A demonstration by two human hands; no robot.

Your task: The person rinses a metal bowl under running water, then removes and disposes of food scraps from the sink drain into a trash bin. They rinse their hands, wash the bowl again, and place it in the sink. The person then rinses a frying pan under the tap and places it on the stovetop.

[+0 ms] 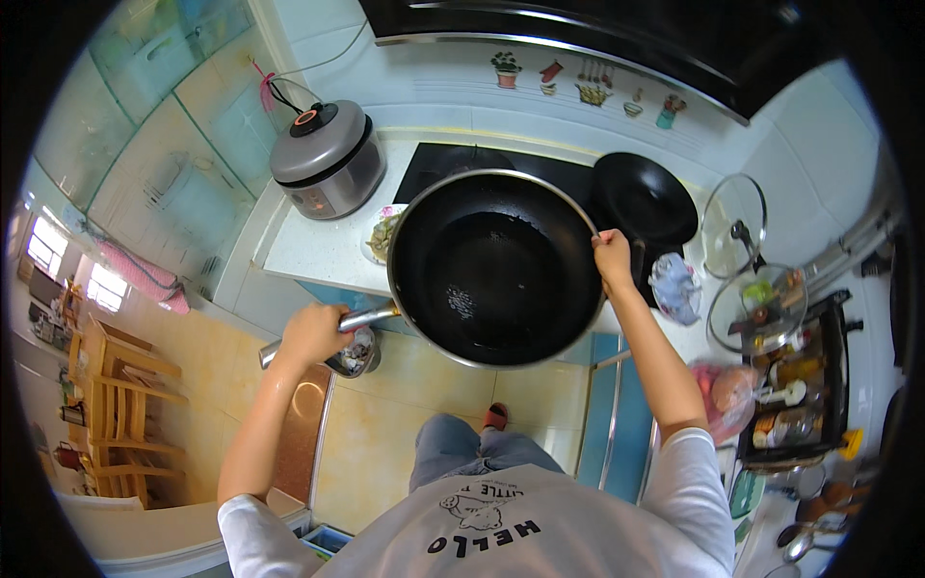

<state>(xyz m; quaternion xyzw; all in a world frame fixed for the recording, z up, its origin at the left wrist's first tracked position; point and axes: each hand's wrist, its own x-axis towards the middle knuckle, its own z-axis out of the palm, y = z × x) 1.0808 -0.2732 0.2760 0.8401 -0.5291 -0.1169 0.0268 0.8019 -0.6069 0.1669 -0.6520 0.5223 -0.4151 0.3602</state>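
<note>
A large black wok (pixel 498 282) with a metal rim is held up in front of me, over the counter's front edge and the floor. Some liquid with small bubbles shows in its bottom. My left hand (pixel 312 336) is closed around its long metal handle. At the opposite side, my right hand (pixel 614 260) grips the rim or a small handle there; the exact hold is partly hidden. Left of the wok, a plate of food (pixel 380 235) stands on the counter, partly covered by the wok. Behind it lies a black cooktop (pixel 426 162).
A grey electric cooker (pixel 329 159) stands at the back left. To the right are a smaller black pan (pixel 643 196), a crumpled bluish cloth or bag (pixel 676 287), glass lids (pixel 757 307) and a rack of jars (pixel 791 383). Below my left hand is a bin (pixel 358 354).
</note>
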